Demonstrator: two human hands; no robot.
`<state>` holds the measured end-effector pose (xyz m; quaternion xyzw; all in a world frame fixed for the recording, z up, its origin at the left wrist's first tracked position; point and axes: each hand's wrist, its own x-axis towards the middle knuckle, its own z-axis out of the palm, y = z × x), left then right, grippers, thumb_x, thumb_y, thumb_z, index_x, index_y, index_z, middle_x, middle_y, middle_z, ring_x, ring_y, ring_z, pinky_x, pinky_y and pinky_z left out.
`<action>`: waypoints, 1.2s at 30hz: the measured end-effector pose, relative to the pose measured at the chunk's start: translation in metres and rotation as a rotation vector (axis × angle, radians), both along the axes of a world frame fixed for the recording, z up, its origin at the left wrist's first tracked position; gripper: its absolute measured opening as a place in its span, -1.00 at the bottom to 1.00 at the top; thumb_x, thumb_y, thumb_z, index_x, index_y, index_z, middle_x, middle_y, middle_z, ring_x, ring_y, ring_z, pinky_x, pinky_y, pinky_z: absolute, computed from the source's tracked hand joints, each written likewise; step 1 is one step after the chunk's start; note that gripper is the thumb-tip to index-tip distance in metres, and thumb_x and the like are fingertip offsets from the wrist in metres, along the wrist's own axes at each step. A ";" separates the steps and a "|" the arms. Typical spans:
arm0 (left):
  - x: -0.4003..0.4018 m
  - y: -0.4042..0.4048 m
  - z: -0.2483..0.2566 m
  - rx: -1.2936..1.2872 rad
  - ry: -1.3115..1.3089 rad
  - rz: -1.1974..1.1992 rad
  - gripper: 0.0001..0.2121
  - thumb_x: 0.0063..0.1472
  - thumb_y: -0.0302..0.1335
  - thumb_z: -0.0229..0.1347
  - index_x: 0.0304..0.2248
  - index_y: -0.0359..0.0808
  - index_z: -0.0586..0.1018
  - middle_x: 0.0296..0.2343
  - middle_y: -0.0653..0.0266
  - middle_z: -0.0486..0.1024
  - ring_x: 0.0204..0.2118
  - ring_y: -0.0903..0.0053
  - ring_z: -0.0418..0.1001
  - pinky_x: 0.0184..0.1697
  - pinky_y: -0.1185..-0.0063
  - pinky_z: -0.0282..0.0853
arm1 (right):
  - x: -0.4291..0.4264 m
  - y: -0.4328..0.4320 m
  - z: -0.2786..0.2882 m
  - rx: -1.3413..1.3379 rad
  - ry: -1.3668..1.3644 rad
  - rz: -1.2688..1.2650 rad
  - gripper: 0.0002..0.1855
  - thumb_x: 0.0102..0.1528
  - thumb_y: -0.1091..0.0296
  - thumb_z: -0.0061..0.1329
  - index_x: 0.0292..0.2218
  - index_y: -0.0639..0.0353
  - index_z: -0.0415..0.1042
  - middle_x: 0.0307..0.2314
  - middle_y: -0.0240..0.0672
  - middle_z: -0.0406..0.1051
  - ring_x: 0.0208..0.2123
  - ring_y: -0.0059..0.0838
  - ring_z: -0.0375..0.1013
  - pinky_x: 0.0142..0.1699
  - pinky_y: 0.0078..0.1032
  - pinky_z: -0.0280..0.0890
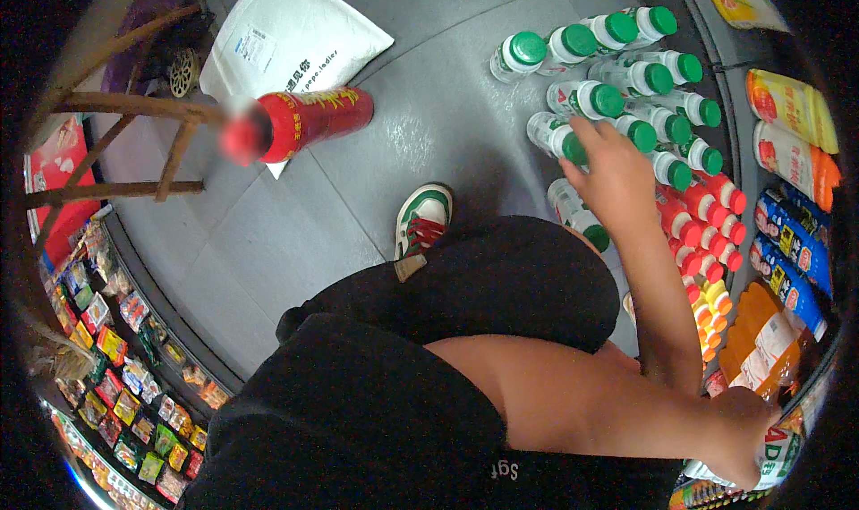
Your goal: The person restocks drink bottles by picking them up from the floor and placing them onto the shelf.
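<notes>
My right hand (616,174) grips the green cap of a white plastic bottle (550,134), which lies tilted at the near left of a group of similar green-capped bottles (647,77). Another green-capped bottle (570,201) is just below this hand, partly covered by the knee. My left arm crosses over the right forearm. At the lower right, my left hand (741,436) touches a white-and-green package (778,460); its fingers are largely hidden, so its grip is unclear. Small red-capped bottles (701,221) and yellow bottles with orange caps (711,309) stand below the green-capped group.
Snack packets (792,241) line the right shelf edge. A red cylindrical container (322,121) and a white mailing bag (282,33) are at the upper left, near a wooden stool (127,107). Packaged snacks (127,406) fill shelves at lower left. One sneaker (424,218) rests on the tiles.
</notes>
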<state>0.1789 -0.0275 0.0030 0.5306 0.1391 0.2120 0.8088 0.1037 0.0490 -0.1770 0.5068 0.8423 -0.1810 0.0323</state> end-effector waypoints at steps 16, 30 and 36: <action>-0.033 0.080 -0.029 -0.641 -0.280 0.241 -0.58 0.13 -0.17 -0.07 -0.19 -0.40 0.42 -0.40 0.15 0.51 -0.42 0.42 0.52 -0.35 0.51 0.47 | 0.150 -0.025 0.132 0.111 1.949 -1.106 -0.57 0.18 0.10 -0.32 -0.20 0.35 0.34 -0.46 -0.35 0.40 -0.45 -0.59 0.37 -0.33 -0.64 0.28; -0.053 0.105 -0.045 -0.559 -0.332 0.057 -0.50 0.09 -0.13 -0.05 -0.18 -0.45 0.41 -0.42 0.11 0.51 -0.45 0.44 0.52 -0.39 0.56 0.48 | 0.161 -0.045 0.175 0.107 1.455 -0.757 -0.60 0.09 0.17 -0.12 -0.14 0.28 0.29 -0.38 -0.39 0.33 -0.45 -0.68 0.27 -0.33 -0.72 0.18; -0.050 0.101 -0.045 -0.397 -0.256 0.250 -0.49 0.07 -0.20 0.02 -0.06 -0.38 0.30 -0.27 0.21 0.42 -0.28 0.57 0.42 -0.21 0.61 0.34 | 0.158 -0.040 0.166 0.224 1.358 -0.668 -0.48 -0.01 0.30 0.03 -0.04 0.29 0.20 -0.25 -0.34 0.30 -0.25 -0.57 0.27 -0.13 -0.61 0.19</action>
